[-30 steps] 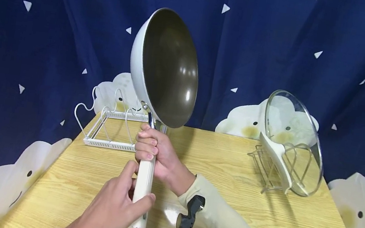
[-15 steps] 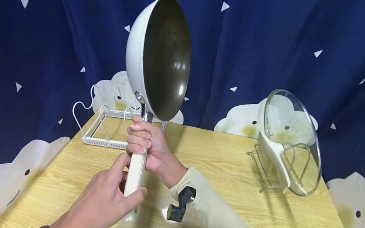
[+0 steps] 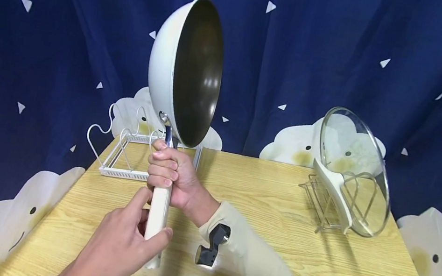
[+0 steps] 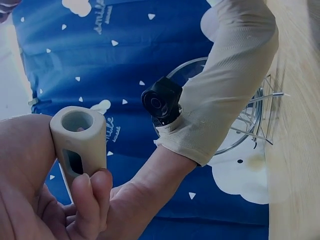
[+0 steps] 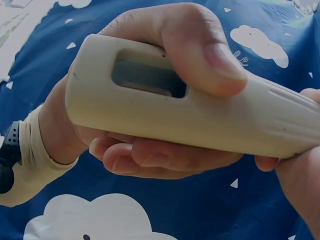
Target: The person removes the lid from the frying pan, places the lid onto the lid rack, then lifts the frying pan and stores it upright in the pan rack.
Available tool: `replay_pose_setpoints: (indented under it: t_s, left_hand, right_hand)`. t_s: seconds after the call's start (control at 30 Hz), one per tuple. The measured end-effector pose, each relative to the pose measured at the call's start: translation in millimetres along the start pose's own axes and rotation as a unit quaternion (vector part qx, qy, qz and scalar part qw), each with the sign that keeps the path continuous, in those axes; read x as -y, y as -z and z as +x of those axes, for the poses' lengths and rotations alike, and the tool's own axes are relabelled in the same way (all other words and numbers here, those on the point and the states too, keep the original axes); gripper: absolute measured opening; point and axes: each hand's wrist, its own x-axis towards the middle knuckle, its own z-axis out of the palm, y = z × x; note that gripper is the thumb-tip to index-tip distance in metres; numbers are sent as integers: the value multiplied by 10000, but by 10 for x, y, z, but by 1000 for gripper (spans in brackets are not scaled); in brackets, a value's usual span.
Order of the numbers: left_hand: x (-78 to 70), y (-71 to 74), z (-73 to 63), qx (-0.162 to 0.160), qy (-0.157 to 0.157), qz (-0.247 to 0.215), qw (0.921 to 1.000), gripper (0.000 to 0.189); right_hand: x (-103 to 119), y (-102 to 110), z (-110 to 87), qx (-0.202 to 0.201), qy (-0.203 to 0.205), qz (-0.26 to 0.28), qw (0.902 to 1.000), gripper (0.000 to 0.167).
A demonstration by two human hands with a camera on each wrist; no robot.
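Note:
A wok [image 3: 199, 78], white outside and dark inside, is held up with its bowl above the table and its opening turned right. My right hand [image 3: 173, 176] grips the pale handle [image 3: 157, 216] just below the metal neck. Lower down, my left hand [image 3: 115, 241] holds the same handle, thumb across the front. In the right wrist view the left hand's fingers [image 5: 175, 157] curl under the slotted handle [image 5: 90, 102]. The left wrist view shows the hollow end of the handle [image 4: 95, 142]. The wok's far side is hidden.
A white wire rack [image 3: 124, 173] stands at the table's back left, partly behind the wok. At the right, a glass lid [image 3: 351, 144] with a white grip [image 3: 334, 189] leans in a small metal rack [image 3: 321, 220]. A dark blue curtain [image 3: 303, 36] hangs behind the wooden table [image 3: 263, 200].
Both hands have shifted left with the wok. The bowl has turned, showing more white outside and a narrower dark inside. The racks and lid stay put.

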Motion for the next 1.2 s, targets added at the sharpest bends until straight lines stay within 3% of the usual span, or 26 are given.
replay_pose_setpoints:
  t_s: [0.3,1.03,1.2]
  left_hand:
    - [-3,1,-34,-72,211,12,9998,37]
    - [-13,15,-36,-430,56,419,9982,39]
    - [-15,15,-23,-450,86,575,9973,39]
  right_hand:
    - [-19,-20,38,131,-225,77,9996,44]
    - [-37,-39,134,293,-430,223,9984,40]
    - [-42,-3,153,358,-507,460,9970,30]
